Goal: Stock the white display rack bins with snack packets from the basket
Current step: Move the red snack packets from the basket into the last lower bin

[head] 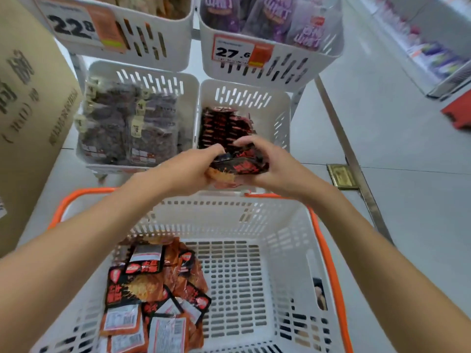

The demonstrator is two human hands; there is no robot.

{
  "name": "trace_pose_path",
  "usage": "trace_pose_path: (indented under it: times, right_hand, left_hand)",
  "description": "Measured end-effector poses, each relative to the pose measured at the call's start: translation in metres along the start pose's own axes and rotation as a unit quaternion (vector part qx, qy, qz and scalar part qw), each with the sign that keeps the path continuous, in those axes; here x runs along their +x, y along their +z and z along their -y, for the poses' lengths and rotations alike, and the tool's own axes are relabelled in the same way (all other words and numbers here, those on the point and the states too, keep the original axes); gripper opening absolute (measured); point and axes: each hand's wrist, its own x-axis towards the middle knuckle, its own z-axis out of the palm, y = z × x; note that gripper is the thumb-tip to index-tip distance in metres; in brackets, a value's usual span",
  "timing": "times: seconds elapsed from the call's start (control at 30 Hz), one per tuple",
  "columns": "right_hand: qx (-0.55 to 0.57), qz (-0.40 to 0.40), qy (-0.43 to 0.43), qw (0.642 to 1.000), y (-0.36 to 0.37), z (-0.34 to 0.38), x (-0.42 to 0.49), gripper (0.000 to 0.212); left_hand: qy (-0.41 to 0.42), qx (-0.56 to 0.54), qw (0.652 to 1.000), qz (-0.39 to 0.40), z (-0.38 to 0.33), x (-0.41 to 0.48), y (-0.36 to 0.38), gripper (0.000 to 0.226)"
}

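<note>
Head view: at the centre of the frame, both hands hold a small bundle of snack packets (239,165). The wrappers are black with red lettering, with an orange picture of the snack at the left end. The left hand (190,169) grips the bundle's left end with curled fingers. The right hand (271,165) clasps the right end, fingers hooked over the top. The bundle's long axis runs left to right across the frame, over the near edge of the lower right bin (281,115). Inside that bin a row of matching packets (221,123) stands on edge (print too blurred to read). Lower in the frame, the white basket (254,210) holds loose packets (153,296) heaped toward its left side, lying flat at mixed angles.
</note>
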Motion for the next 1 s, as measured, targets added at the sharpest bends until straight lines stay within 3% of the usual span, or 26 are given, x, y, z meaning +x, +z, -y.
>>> trace_pose_path:
  times: [0.1, 0.2, 0.27, 0.33, 0.5, 0.6, 0.7, 0.83, 0.9, 1.0]
  right_hand:
    - [-0.018, -0.071, -0.010, 0.997, -0.029, -0.025, 0.018, 0.031]
    - [-0.092, -0.187, 0.025, 0.978, -0.056, -0.060, 0.031, 0.026]
    - [-0.174, -0.239, 0.056, 0.954, -0.063, -0.086, 0.044, 0.031]
    - [-0.226, -0.256, 0.092, 0.935, -0.060, -0.107, 0.061, 0.036]
    - [-0.416, -0.153, 0.106, 0.890, -0.029, -0.146, 0.090, 0.037]
    - [-0.415, -0.072, 0.087, 0.903, -0.031, -0.159, 0.103, 0.036]
    - [-0.385, -0.016, 0.094, 0.918, -0.041, -0.166, 0.117, 0.068]
    - [-0.425, 0.011, 0.063, 0.903, -0.032, -0.173, 0.127, 0.062]
    - [-0.381, 0.004, 0.059, 0.923, -0.027, -0.177, 0.130, 0.058]
    - [-0.174, -0.031, 0.111, 0.978, -0.018, -0.177, 0.132, 0.049]
  left_hand:
    - [0.012, -0.069, 0.998, -0.010, -0.003, 0.049, 0.003, 0.054]
    - [0.005, -0.046, 0.999, -0.001, 0.009, 0.094, 0.014, 0.105]
    - [-0.014, 0.061, 0.998, 0.011, 0.023, 0.119, 0.026, 0.107]
    - [-0.018, 0.163, 0.986, 0.015, 0.036, 0.139, 0.038, 0.095]
    - [-0.015, 0.290, 0.957, 0.009, 0.063, 0.160, 0.062, 0.077]
    - [-0.024, 0.271, 0.962, -0.001, 0.075, 0.158, 0.068, 0.076]
    - [-0.015, 0.256, 0.966, -0.026, 0.079, 0.159, 0.074, 0.077]
    - [-0.013, 0.253, 0.966, -0.044, 0.082, 0.158, 0.079, 0.083]
    - [-0.012, 0.250, 0.967, -0.047, 0.083, 0.158, 0.079, 0.083]
    - [-0.009, 0.242, 0.969, -0.053, 0.082, 0.158, 0.080, 0.083]
